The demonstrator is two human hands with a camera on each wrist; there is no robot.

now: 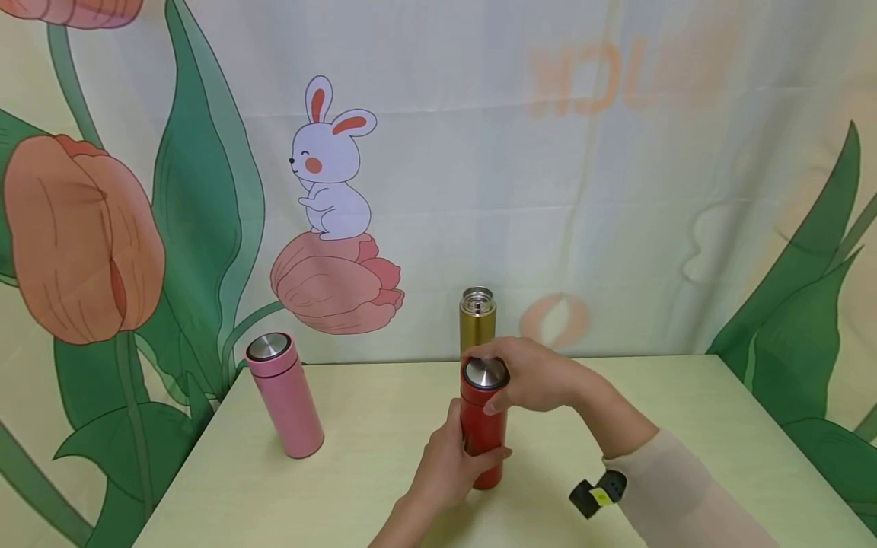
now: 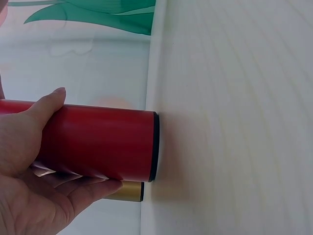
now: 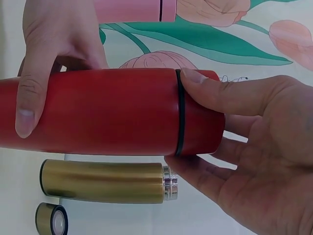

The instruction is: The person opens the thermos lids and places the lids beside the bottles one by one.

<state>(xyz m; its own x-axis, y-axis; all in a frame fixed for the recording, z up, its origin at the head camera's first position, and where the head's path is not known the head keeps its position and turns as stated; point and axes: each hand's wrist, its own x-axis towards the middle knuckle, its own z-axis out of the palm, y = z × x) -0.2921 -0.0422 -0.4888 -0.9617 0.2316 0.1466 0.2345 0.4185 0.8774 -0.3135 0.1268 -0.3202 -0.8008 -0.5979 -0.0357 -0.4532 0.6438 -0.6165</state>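
A red thermos (image 1: 483, 425) stands at the middle of the table, its steel-topped lid (image 1: 487, 373) on. My left hand (image 1: 445, 463) grips its body, the thumb on one side and the fingers around the other. At the top, my right hand (image 1: 541, 373) holds the lid between thumb and fingers, the thumb lying by the black ring in the right wrist view. Just behind is a gold thermos (image 3: 105, 181) without its lid, its steel neck bare; the red thermos partly hides it in the head view. The gold lid (image 3: 46, 219) sits beside it in the right wrist view.
A pink thermos (image 1: 291, 403) with its lid on stands at the table's left side. The pale table (image 1: 370, 426) ends at a printed curtain (image 1: 438, 190) behind. A small black device (image 1: 597, 495) with a yellow mark is at the right sleeve.
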